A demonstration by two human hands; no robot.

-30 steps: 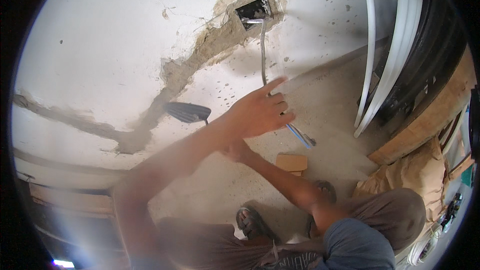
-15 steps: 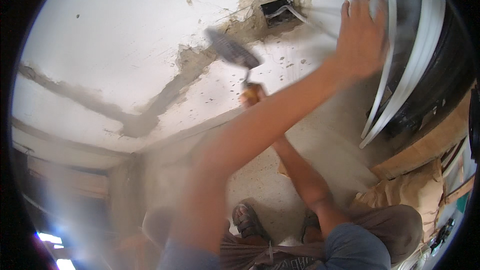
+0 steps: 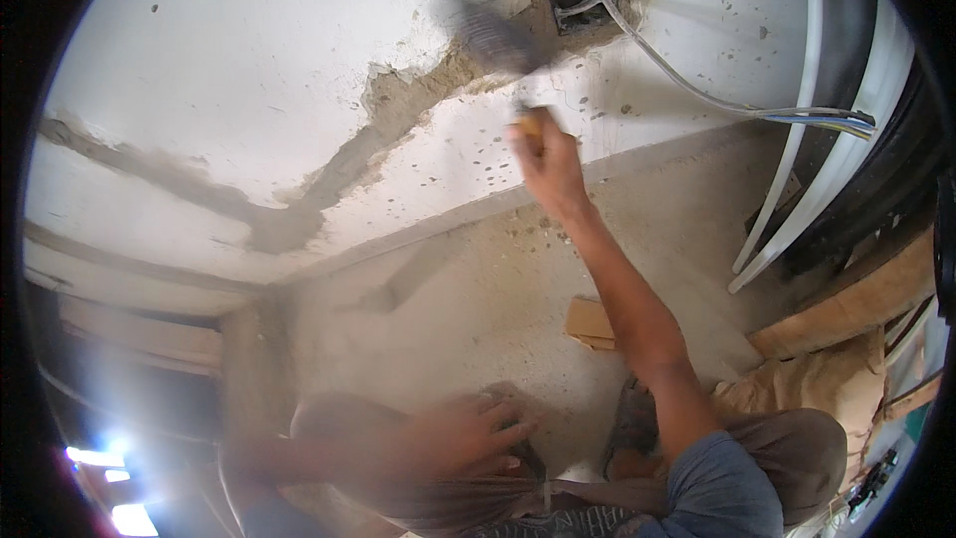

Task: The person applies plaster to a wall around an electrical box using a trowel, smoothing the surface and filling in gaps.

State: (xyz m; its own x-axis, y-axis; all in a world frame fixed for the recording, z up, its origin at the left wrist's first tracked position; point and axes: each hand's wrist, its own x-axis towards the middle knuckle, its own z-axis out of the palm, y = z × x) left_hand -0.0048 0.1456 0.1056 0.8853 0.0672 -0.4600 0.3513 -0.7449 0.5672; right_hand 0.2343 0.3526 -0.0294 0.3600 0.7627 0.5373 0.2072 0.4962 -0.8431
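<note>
Head: broad trowel point(image 3: 492, 38), rough mortar point(image 3: 351, 164)

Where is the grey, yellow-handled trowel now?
In the head view, the trowel is at upper centre, in the right hand, just left of the black square wall opening.

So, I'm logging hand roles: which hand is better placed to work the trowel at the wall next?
Probably the right hand: it grips the trowel, up by the wall. The left hand is low, away from both.
</note>
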